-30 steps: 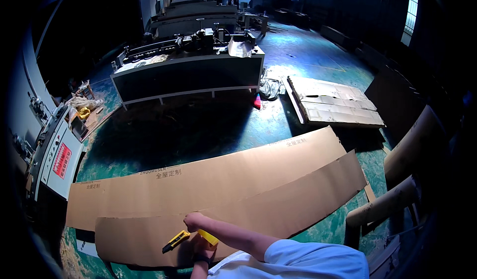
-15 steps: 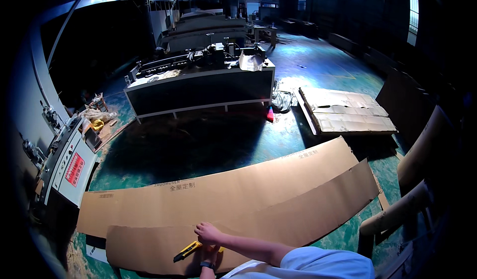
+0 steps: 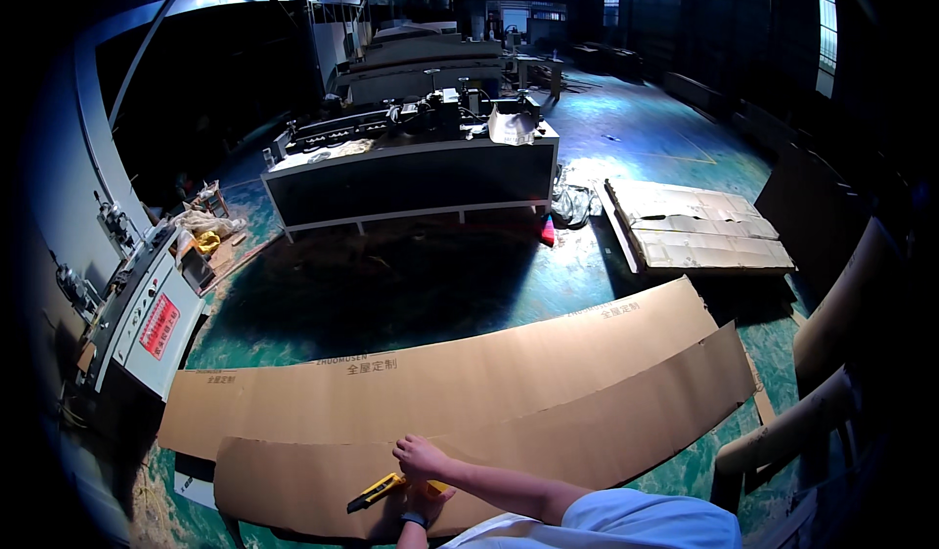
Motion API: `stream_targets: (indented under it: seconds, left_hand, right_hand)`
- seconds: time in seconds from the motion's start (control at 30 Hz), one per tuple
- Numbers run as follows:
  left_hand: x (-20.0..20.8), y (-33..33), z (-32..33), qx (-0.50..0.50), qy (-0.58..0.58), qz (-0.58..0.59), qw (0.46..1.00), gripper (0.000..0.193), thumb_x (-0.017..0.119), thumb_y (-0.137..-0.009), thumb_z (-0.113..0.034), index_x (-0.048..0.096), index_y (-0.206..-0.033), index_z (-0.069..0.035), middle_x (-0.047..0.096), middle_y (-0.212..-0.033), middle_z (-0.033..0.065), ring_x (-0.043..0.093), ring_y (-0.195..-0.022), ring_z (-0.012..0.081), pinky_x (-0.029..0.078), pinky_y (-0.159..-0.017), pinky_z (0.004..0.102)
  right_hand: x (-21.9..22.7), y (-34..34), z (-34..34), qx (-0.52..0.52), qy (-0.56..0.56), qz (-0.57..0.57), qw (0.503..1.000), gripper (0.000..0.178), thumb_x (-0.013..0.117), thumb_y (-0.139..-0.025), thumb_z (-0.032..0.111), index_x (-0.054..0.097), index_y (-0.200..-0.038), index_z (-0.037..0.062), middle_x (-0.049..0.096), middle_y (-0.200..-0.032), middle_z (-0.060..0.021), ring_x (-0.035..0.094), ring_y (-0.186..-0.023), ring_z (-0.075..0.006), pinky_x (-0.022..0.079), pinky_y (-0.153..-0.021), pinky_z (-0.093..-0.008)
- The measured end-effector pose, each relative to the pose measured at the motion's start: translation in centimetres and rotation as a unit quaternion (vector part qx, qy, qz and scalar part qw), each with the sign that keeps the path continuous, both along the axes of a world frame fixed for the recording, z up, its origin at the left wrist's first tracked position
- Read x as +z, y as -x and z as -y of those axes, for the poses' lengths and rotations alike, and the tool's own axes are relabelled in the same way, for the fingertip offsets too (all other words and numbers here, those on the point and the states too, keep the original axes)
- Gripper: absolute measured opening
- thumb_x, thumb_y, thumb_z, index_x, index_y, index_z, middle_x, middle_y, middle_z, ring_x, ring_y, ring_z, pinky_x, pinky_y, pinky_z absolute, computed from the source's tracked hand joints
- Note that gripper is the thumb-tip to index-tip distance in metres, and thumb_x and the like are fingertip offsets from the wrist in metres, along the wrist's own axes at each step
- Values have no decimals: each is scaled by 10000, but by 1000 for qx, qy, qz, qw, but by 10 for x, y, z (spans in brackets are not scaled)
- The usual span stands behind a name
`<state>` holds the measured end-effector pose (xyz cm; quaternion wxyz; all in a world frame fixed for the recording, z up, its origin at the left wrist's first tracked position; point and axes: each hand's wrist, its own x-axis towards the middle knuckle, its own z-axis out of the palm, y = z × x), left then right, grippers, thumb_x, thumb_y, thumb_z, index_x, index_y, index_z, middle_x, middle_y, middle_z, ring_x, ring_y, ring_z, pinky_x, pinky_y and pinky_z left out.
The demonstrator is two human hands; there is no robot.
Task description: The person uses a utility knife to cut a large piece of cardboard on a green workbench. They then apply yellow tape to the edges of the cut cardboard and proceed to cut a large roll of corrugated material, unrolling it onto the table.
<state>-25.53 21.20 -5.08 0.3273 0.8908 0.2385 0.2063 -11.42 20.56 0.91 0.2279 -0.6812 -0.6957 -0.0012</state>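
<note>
Over cardboard (image 3: 597, 432), right hand (image 3: 420, 458): is masking what, if anything, its bent fingers grip.
Left hand (image 3: 426, 505): fingers are gripping a yellow object (image 3: 436, 486), likely steadying it.
Cutter (image 3: 376, 491): is pointing leftward, perhaps for safety.

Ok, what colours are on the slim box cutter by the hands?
Yellow and black; the slim box cutter shows best in the head view.

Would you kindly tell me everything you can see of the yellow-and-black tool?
The yellow-and-black tool is slim and resembles a utility knife, apparently plastic. It slants over the brown cardboard, dark end toward the lower left, yellow end beside the left hand and below the right hand. Finger contact is unclear, as is whether a blade is out or it touches the cardboard. A yellow patch between the hands may belong to it.
</note>
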Motion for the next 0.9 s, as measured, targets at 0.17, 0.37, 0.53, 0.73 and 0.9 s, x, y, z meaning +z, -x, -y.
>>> stream_targets:
  seconds: [0.17,0.37,0.53,0.73,0.9]
  left_hand:
    - [8,-6,-12,-32,-8,-287,957,740,727,-764,-524,497,-1279,-45,608,-1196,202,608,-1083,353,505,-900,448]
    - [-4,-15,-11,65,184,-224,955,758,698,-790,-521,457,-1331,-49,547,-1309,202,548,-1198,334,444,-1005,407]
    - [5,6,8,-35,103,-191,976,764,644,-781,-597,473,-1325,-89,571,-1309,141,525,-1242,288,418,-1023,377]
    - [0,5,31,-46,-21,-228,972,770,606,-755,-650,495,-1303,-122,576,-1291,109,528,-1238,267,418,-1015,376]
    - [34,6,29,-39,29,-246,968,848,610,-728,-664,438,-1349,-112,508,-1335,136,508,-1232,309,414,-1020,409]
  right_hand:
    - [14,10,3,-3,-12,0,1000,179,634,-753,216,598,-880,96,574,-884,-72,546,-876,-259,458,-772,-367]
    - [14,-3,8,-4,71,-45,996,252,643,-729,221,608,-925,65,590,-990,-113,561,-961,-301,476,-822,-406]
    - [28,0,8,3,161,-58,985,342,663,-691,230,631,-978,48,601,-1034,-145,562,-1012,-328,478,-876,-415]
    - [12,-1,20,18,147,-52,988,421,714,-643,295,616,-974,53,586,-1001,-125,556,-990,-311,474,-880,-422]
    - [23,9,19,7,131,-55,990,398,735,-644,323,608,-918,63,587,-961,-118,556,-981,-305,476,-863,-409]
